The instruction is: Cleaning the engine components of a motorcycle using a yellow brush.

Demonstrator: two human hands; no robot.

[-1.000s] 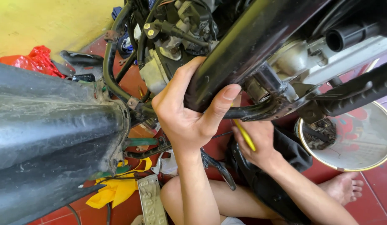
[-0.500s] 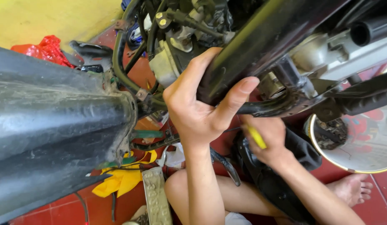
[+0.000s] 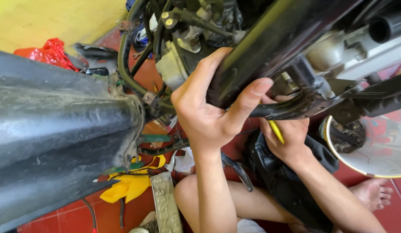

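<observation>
The left hand [image 3: 209, 114] grips the black frame tube [image 3: 269, 47] of a motorbike, fingers wrapped over its far side and the thumb pressed against the near side. The tube runs slantwise from the upper right down to the middle of the view. Just below and to the right, the right hand [image 3: 286, 138] is closed around a yellow-handled tool [image 3: 276, 131], held up against the underside of a curved black bracket [image 3: 291, 110] that crosses beneath the tube; the tool's tip is hidden behind the bracket. Above the left hand sit the engine parts [image 3: 183, 47], with black hoses [image 3: 131, 64] looping down beside them. A big grey fender [image 3: 58, 138] fills the left side. Under the right wrist lies a black plastic cover [image 3: 291, 181] on the red tiled floor [image 3: 53, 215]. To the right stands a white bowl [image 3: 373, 159] with a dark greasy part in it. A yellow cloth [image 3: 127, 185] and a metal plate [image 3: 166, 203] lie by the person's bare knee [image 3: 191, 194]. A red bag [image 3: 49, 51] rests near the yellow wall [image 3: 45, 21].
</observation>
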